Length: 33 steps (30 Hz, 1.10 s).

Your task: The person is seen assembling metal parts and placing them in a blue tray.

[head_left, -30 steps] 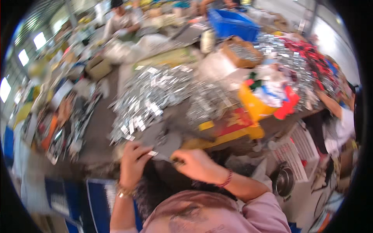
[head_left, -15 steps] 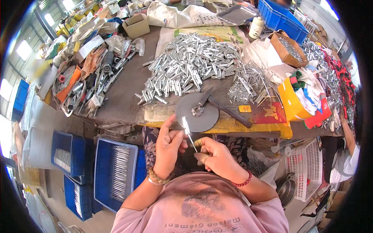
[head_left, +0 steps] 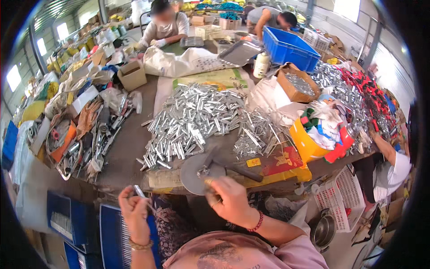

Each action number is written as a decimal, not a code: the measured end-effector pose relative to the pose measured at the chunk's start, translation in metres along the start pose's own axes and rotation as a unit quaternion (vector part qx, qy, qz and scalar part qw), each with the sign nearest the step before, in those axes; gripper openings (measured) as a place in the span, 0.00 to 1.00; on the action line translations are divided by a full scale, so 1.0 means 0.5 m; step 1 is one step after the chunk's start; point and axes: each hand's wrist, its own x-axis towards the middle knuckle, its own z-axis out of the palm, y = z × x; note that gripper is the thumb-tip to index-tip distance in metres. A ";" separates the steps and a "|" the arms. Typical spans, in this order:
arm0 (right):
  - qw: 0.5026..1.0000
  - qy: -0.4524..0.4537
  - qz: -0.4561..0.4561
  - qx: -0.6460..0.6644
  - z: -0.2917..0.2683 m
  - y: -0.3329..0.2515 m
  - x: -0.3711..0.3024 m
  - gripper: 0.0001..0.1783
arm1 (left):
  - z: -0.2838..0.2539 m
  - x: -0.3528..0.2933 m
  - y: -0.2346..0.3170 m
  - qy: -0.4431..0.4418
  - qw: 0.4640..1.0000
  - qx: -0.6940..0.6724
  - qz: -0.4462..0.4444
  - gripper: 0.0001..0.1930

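Observation:
My left hand [head_left: 135, 215] is closed, pinching a short silver metal tube [head_left: 139, 191] over the blue bins at the lower left. A thin rod shows beside the fingers, partly blurred. My right hand [head_left: 233, 204] hovers at the near edge of a round grey disc [head_left: 190, 172], fingers bent and thumb apart, with nothing visible between them; a yellow covering wraps one fingertip. Across the disc lies a hammer [head_left: 244, 173], its dark handle pointing right. Behind it spreads a large heap of silver tubes [head_left: 192, 119], with a smaller pile of thin metal pins [head_left: 255, 134] to its right.
Blue bins [head_left: 105, 233] of rods stand below the table's left edge. Tools and rags [head_left: 89, 134] crowd the left side. A yellow container [head_left: 304, 141], a cardboard box [head_left: 286, 89] and a blue crate [head_left: 291, 47] stand on the right. Other people work beyond and at right.
My hands have parted: the left moved left with the tube, the right moved off the rod toward the disc. The view has tilted up, bringing people at the back into sight.

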 end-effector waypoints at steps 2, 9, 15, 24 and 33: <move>0.971 0.109 -0.152 -0.148 0.004 0.035 0.034 0.27 | -0.092 0.020 -0.032 0.058 0.997 0.012 0.044 0.26; 0.954 0.096 -0.172 -0.227 0.004 0.106 0.031 0.28 | -0.355 0.042 -0.201 0.268 0.951 0.134 -0.075 0.26; 0.963 0.072 -0.150 -0.214 0.013 0.107 0.027 0.28 | -0.473 -0.022 -0.421 0.338 0.908 0.107 -0.221 0.29; 0.958 0.083 -0.123 -0.244 0.014 0.101 0.020 0.27 | -0.532 0.168 -0.551 0.348 0.897 0.175 -0.209 0.27; 0.963 0.069 -0.095 -0.243 0.007 0.093 0.012 0.30 | -0.524 0.223 -0.559 0.329 0.830 0.432 -0.127 0.27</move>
